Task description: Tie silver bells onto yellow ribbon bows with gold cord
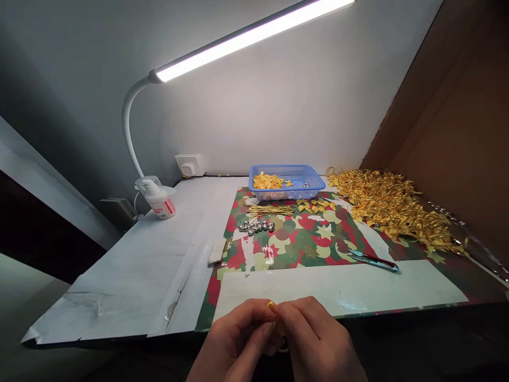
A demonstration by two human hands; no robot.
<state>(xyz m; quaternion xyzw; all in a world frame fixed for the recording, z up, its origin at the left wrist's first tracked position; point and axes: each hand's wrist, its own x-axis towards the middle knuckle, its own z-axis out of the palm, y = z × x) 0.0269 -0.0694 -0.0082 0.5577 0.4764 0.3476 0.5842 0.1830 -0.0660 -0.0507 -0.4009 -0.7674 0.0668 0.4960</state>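
At the table's front edge, my left hand (240, 337) and my right hand (318, 339) meet, fingertips pinched together. Between them is a small yellow ribbon piece (271, 306), mostly covered by the fingers, so its full shape is hidden. Both hands are closed on it. Beyond them on the patterned mat lie silver jingle bells (256, 227), a bundle of gold wire ties (270, 210) and several yellow ribbon bows (314, 206). Thread snips (374, 260) rest to the right, apart from my hands.
A blue basket (286, 194) holding yellow ribbon pieces stands at the back. To its right spreads a large heap of gold bows (393, 207) beside a cardboard wall (449, 106). A pump bottle (161, 201) and a lit lamp (254, 37) are at left and above. A whitish block (217, 251) lies left.
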